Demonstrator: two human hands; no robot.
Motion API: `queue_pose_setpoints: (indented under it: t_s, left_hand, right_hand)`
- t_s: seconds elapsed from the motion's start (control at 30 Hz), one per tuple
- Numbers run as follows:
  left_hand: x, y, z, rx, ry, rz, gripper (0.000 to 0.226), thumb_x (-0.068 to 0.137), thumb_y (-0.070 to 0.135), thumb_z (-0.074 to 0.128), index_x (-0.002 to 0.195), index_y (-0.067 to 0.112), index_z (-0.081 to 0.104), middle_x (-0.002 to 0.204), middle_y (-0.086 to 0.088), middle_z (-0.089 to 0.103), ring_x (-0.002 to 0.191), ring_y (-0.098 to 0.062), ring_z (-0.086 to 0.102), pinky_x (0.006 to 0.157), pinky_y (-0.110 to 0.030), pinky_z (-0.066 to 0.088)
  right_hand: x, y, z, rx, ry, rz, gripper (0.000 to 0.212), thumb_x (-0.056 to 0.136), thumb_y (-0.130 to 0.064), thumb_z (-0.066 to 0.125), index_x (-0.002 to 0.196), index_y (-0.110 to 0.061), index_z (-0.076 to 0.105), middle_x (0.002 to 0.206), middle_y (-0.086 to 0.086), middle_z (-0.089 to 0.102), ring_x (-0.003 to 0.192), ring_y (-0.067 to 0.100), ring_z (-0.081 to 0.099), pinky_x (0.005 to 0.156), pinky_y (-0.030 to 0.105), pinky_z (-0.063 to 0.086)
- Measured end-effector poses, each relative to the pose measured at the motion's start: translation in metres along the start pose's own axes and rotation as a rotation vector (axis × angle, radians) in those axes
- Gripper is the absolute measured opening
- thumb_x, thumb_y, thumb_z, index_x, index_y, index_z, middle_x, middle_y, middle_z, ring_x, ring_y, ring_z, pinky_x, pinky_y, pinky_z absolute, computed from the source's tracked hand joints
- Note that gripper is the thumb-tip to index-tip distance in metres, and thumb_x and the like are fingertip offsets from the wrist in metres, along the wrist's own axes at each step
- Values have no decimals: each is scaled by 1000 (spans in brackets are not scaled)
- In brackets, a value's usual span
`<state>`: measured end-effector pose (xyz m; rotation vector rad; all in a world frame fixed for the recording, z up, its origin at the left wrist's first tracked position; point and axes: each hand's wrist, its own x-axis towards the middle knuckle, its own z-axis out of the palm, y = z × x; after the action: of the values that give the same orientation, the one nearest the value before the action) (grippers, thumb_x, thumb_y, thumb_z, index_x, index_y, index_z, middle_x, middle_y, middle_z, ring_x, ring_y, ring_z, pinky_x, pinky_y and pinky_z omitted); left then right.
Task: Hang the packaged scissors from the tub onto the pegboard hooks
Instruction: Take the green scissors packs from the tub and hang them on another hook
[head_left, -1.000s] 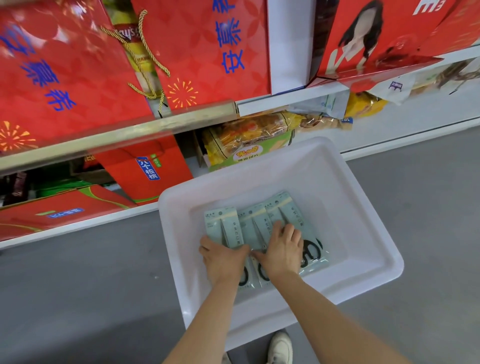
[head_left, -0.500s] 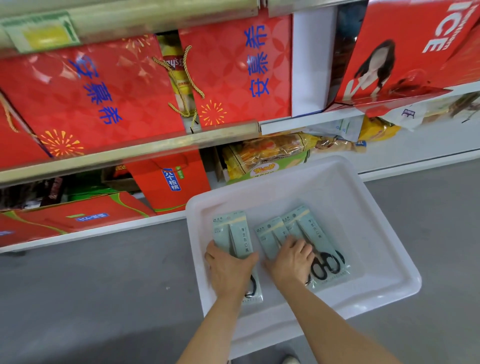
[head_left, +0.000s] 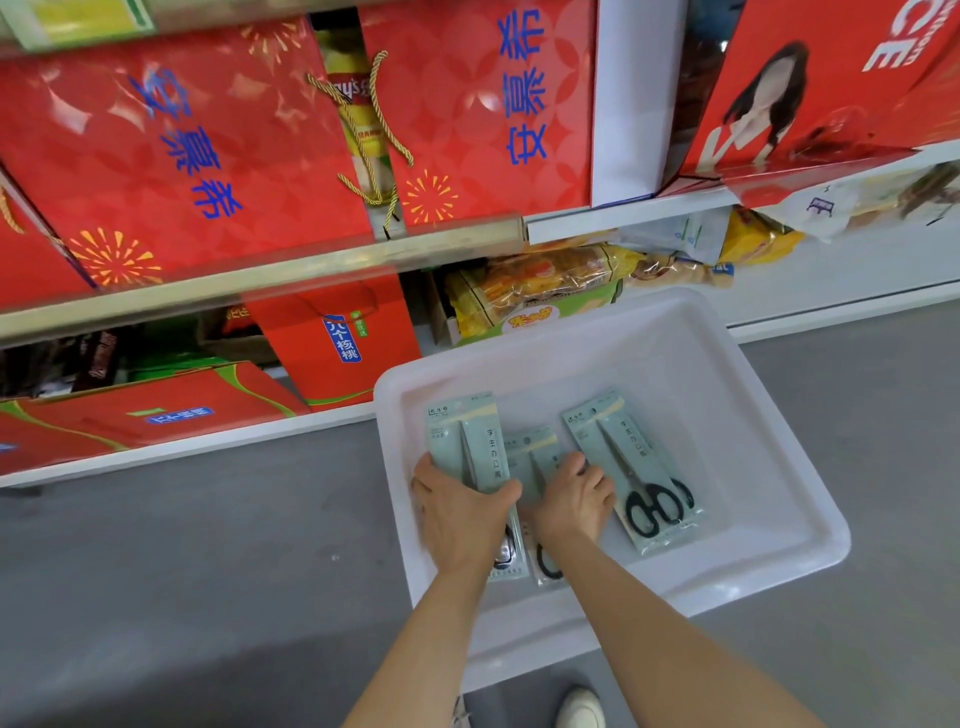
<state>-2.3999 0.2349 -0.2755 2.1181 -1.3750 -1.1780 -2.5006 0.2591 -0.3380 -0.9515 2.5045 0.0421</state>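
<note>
Inside tub (head_left: 753, 519), both hands' grips clasping scissor packs, blades toward shelves.

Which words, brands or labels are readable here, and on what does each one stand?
"六个核桃": blue label on the small red box, lower shelf.
"ICE", end of a cut-off word: red poster, top right.
"Lay's", partly hidden: yellow bag between the red gift bags.
Blue characters on the red gift bags: upside down, unsure.
Print on the scissors packs: too small.
</note>
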Motion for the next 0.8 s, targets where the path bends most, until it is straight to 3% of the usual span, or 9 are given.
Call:
queue_pose_setpoints:
  t_s: [0.07,0.13,0.2,0.27,0.33,0.5,0.57,0.67,0.8]
  left_hand:
    - [-1,0,-3,-20,-18,2,110,53,36,84,143,12,25,135,-7,40,122,-29,47,93,-47,50]
    - [-3,2,-6,-47,-35,4,111,51,39,82,142,14,25,134,-6,41,120,-28,48,93,-46,50]
    - [-5,6,-12,-82,-51,11,110,53,39,84,142,16,24,131,-2,44,116,-25,51,89,-41,51]
    - [-8,14,-20,-120,-62,35,106,59,35,86,143,18,23,127,3,45,107,-20,53,80,-33,49]
    - [-12,24,-32,-168,-65,79,103,62,34,86,143,20,23,126,5,46,104,-17,52,78,-30,46]
    - [-23,64,-78,-329,-22,166,103,52,48,83,137,32,27,128,6,49,113,-17,55,95,-43,51]
    - [-29,87,-101,-372,25,224,101,54,48,84,137,36,28,128,8,47,116,-15,52,97,-45,50]
    - [-38,126,-141,-374,116,356,107,63,33,87,148,34,22,135,11,37,124,-9,41,101,-39,44]
    - [-53,182,-198,-327,255,474,118,68,35,86,153,42,5,142,5,32,121,-7,39,91,-30,37]
  right_hand:
    - [0,1,3,49,28,17,60,77,-44,68,112,-10,34,118,12,51,105,32,50,88,39,40]
    - [-1,2,-1,219,2,4,51,81,-31,70,113,-9,37,119,11,50,91,29,57,67,35,43]
    - [-3,4,-11,339,-27,-38,33,87,-25,64,109,-10,44,111,9,56,76,27,59,57,34,45]
    - [-5,5,-24,503,-60,-55,14,91,-22,57,96,-12,50,90,7,65,71,25,63,62,40,55]
    - [-7,3,-45,762,-141,-54,6,92,-17,55,96,-13,56,83,5,69,73,24,67,66,42,58]
    - [-17,-14,-121,1114,-280,-131,10,88,-12,64,96,-17,67,89,6,75,87,27,71,77,41,58]
    - [-26,-23,-156,1170,-268,-207,15,87,-8,65,94,-20,66,88,3,74,84,23,70,71,32,57]
    - [-42,-43,-214,1219,-224,-348,25,84,-7,68,104,-21,65,93,1,74,85,20,71,72,31,57]
    - [-68,-77,-292,1265,-138,-543,40,79,-6,74,113,-23,62,98,-1,74,89,16,71,76,29,57]
